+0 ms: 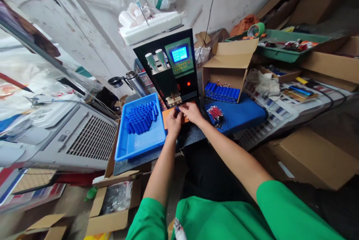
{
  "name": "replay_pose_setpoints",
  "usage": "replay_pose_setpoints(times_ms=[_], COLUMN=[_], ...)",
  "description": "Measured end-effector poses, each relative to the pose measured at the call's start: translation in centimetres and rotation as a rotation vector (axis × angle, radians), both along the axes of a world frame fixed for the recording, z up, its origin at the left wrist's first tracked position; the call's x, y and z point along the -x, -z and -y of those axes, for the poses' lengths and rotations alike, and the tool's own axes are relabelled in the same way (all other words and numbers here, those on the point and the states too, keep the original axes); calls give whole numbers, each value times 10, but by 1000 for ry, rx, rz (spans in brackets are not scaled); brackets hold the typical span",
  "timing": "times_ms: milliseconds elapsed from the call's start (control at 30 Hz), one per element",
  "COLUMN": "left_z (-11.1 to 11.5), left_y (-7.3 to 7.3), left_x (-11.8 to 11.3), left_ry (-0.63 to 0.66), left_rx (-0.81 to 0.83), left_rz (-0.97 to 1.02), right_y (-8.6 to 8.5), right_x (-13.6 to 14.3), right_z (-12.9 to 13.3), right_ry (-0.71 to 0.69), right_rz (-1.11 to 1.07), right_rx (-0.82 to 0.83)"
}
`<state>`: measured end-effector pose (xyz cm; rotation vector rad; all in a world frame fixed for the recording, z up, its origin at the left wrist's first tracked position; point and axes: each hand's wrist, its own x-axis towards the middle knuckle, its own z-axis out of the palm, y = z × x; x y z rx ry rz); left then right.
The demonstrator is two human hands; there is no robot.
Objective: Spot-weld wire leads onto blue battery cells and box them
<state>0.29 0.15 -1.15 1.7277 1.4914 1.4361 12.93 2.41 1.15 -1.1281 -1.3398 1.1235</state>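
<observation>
Both hands meet at the front of a black machine (183, 79) with a lit blue screen, just below its metal tips. My left hand (173, 121) is closed on a small blue cylinder (177, 109), mostly covered by the fingers. My right hand (191, 112) pinches at the same spot, its fingertips touching the cylinder's end; what else they hold is too small to make out. An orange block (168, 113) lies under the hands. To the left, a blue tray (137, 148) holds several blue cylinders (140, 118) standing together.
Right of the machine, an open cardboard box (224, 62) holds rows of blue cylinders. A bundle of red and white wires (215, 114) lies before it on a blue surface (246, 114). A steel flask (137, 83) stands behind the tray. A green tray (291, 56) is farther right.
</observation>
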Motion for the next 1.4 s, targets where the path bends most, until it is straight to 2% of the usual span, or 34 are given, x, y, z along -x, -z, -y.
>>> replay_pose_setpoints(times_ms=[100,267,333,400,533,667,733,800,933,1000,1100,1233,1400], left_z=[-1,-2,-3,-5,-8,-6,-3,-1,3,3,4,4,4], left_y=[2,7,10,12,10,5,5,4,1,-1,-3,-2,-2], left_x=[1,3,5,7,9,6,5,5,5,3,2,3,3], left_ry=[-3,0,23,43,58,41,27,21,-6,-37,-68,-58,-74], left_rx=[18,27,15,-6,-55,-74,-47,-21,-44,-53,-55,-76,-82], left_rz=[-21,-35,-32,-47,-131,-181,-167,-152,-210,-240,-269,-291,-319], right_y=[-7,-21,-24,-27,-29,-30,-29,-27,-22,-17,-4,20,40], right_x=[-11,-24,-25,-23,-19,-20,-29,-47,-103,-130,-154,-159,-158], right_z=[11,28,29,28,23,20,17,10,-16,-32,-57,-78,-85], right_ry=[95,251,236,157,13,25,87,217,506,596,635,574,539], right_rz=[213,609,701,772,887,915,873,804,740,771,849,956,998], right_rx=[-90,-439,-559,-618,-567,-554,-571,-579,-568,-542,-500,-433,-419])
